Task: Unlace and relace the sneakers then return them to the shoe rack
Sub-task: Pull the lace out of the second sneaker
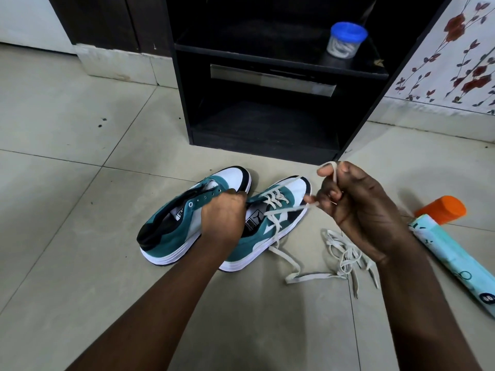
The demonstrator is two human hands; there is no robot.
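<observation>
teal, white and black sneakers sit side by side on the pale tiled floor [67,129] before a black shoe rack [267,108]. the left sneaker [174,220] has bare eyelets, and the left hand [222,218] curls over the gap between the pair, gripping the inner edge of the right sneaker [270,223]. that shoe carries a white lace [273,210] partly threaded; one strand runs up into the raised right hand [356,202], fingers curled and pinching it. a loose lace [345,258] lies tangled on the floor just beside. on the rack's shelf stands a blue-lidded jar [345,40]; an orange-capped tube [452,247] lies far right.
</observation>
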